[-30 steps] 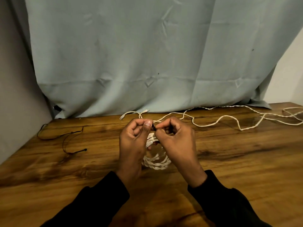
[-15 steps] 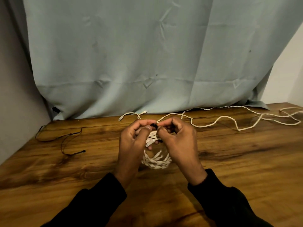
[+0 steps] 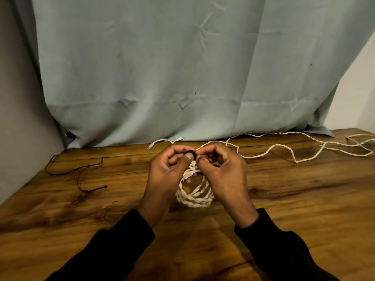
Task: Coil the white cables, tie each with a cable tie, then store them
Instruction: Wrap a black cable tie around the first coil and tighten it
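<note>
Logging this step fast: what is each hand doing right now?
Left hand: fingers curled, pinching the black cable tie atop the coiled white cable.
Right hand: pinching the same tie.

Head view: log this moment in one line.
step: tying | left hand, right hand: pinch black tie | coiled cable: between hands | loose cable: uncoiled

Dim, warm indoor light, seemingly from above and in front of me. Soft shadows under my left hand (image 3: 162, 175) and right hand (image 3: 223, 175) on the table (image 3: 304, 199). Faint sheen on the wood grain. Wide-angle bowing at frame edges. Slight softness overall; black sleeves (image 3: 113, 254) lose detail.
</note>
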